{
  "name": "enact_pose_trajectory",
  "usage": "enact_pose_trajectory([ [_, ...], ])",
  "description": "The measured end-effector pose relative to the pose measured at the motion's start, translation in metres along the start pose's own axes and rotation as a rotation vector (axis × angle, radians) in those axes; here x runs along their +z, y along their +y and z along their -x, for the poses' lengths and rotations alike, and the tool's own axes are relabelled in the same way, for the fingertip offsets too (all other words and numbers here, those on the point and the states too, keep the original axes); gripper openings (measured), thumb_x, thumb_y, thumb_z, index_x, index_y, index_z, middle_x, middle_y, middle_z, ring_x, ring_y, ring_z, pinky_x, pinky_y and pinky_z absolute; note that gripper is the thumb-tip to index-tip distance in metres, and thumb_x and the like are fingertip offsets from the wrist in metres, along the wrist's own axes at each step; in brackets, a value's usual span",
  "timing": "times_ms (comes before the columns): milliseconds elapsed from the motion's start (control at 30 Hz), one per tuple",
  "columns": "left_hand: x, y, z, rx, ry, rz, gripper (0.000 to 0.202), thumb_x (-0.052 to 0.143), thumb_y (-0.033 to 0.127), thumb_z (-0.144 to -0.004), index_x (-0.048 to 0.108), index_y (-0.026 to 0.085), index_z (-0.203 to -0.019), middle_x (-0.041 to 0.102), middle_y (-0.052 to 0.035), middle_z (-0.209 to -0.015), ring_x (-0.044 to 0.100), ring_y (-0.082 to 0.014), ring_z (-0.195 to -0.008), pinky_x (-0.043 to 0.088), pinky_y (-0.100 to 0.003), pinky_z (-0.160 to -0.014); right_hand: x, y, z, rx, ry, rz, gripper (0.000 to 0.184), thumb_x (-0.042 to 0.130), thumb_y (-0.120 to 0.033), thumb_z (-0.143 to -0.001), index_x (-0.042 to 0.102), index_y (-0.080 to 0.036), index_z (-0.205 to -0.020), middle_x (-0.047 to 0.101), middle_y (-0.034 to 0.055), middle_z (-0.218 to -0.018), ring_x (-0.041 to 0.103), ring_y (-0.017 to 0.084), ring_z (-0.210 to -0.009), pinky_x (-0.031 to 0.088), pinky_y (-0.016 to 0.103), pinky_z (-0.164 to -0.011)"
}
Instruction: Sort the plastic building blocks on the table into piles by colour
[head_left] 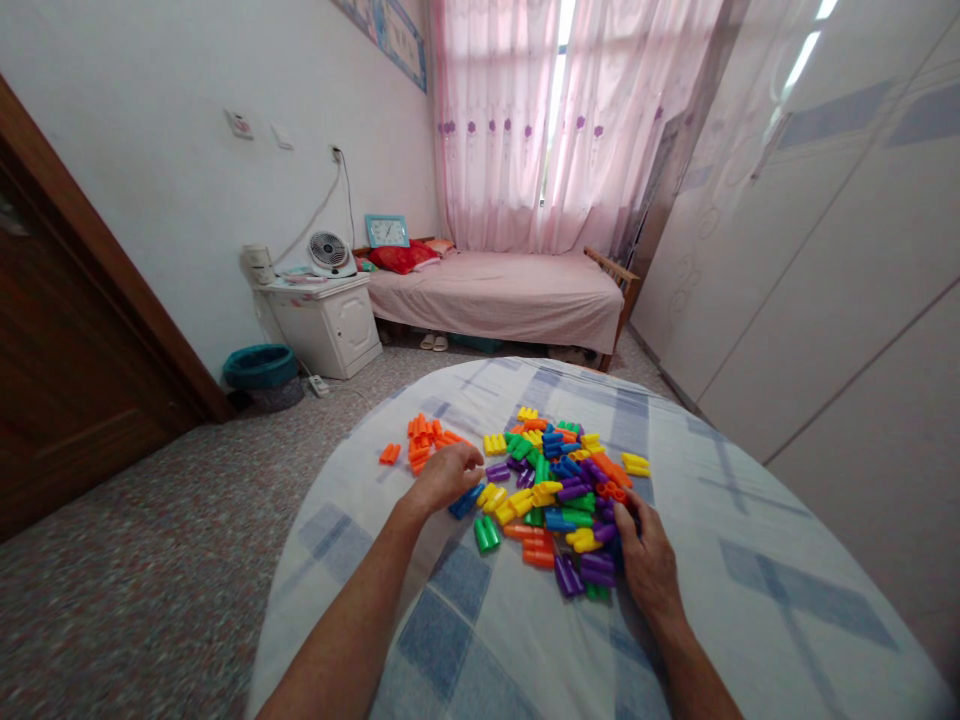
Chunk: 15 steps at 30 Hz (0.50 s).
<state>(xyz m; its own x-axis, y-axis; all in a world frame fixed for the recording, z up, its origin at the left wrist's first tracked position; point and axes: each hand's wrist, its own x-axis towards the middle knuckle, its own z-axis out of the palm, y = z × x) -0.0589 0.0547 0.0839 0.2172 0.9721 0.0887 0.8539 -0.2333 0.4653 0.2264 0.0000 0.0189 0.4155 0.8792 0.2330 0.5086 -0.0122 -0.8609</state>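
Observation:
A mixed pile of plastic tube-shaped building blocks in yellow, green, blue, purple and orange lies on the round table. My right hand is at the pile's right edge, with thumb and fingertips closed on the end of an orange block whose hollow ends face me. To the left, a separate group of orange blocks lies just beyond my left hand. That hand hovers palm down with fingers loosely curved and apart, holding nothing visible. Close to its fingertips are a blue block and a purple block.
A blue-and-white checked cloth covers the table. Beyond it stand a bed, a white cabinet with a small fan, and a lined bin. Tall wardrobe doors run along the right.

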Motion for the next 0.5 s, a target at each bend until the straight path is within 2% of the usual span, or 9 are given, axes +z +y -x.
enact_pose_trajectory([
  [133,-0.001,0.023,0.009,0.162,-0.199,0.051,0.016,0.058,0.026,-0.073,0.07,0.02,-0.084,0.065,0.0011,-0.073,0.057,-0.0132,-0.067,0.037,-0.02,-0.057,0.0,0.0,0.0,0.001,0.001,0.008,0.057,0.038,-0.057,-0.08,0.056,-0.018,-0.118,0.058,0.0108,-0.119,0.052,0.025,-0.111,0.036,0.04,-0.097],
  [267,0.005,0.051,0.02,0.275,-0.36,-0.048,0.016,0.065,0.031,-0.068,0.069,0.021,-0.081,0.065,0.0,-0.072,0.057,-0.0146,-0.066,0.034,-0.021,-0.054,0.0,-0.002,0.001,0.012,-0.01,0.011,0.058,0.037,-0.056,-0.081,0.055,-0.016,-0.12,0.057,0.011,-0.12,0.051,0.025,-0.112,0.036,0.039,-0.098],
  [367,0.013,0.067,0.025,0.29,-0.373,-0.219,0.015,0.064,0.031,-0.068,0.068,0.02,-0.079,0.066,-0.0049,-0.082,0.06,-0.0189,-0.074,0.038,-0.023,-0.057,0.0,-0.004,0.002,0.009,-0.011,0.008,0.057,0.037,-0.056,-0.082,0.054,-0.016,-0.12,0.057,0.0111,-0.12,0.051,0.025,-0.112,0.036,0.038,-0.098],
  [500,0.023,0.076,0.029,0.238,-0.34,-0.305,0.023,0.06,0.03,-0.072,0.067,0.02,-0.092,0.065,-0.0098,-0.094,0.062,-0.0225,-0.083,0.043,-0.026,-0.064,0.0,-0.002,0.001,-0.01,-0.012,0.001,0.056,0.038,-0.055,-0.082,0.055,-0.017,-0.119,0.057,0.0105,-0.119,0.051,0.025,-0.111,0.036,0.039,-0.098],
])
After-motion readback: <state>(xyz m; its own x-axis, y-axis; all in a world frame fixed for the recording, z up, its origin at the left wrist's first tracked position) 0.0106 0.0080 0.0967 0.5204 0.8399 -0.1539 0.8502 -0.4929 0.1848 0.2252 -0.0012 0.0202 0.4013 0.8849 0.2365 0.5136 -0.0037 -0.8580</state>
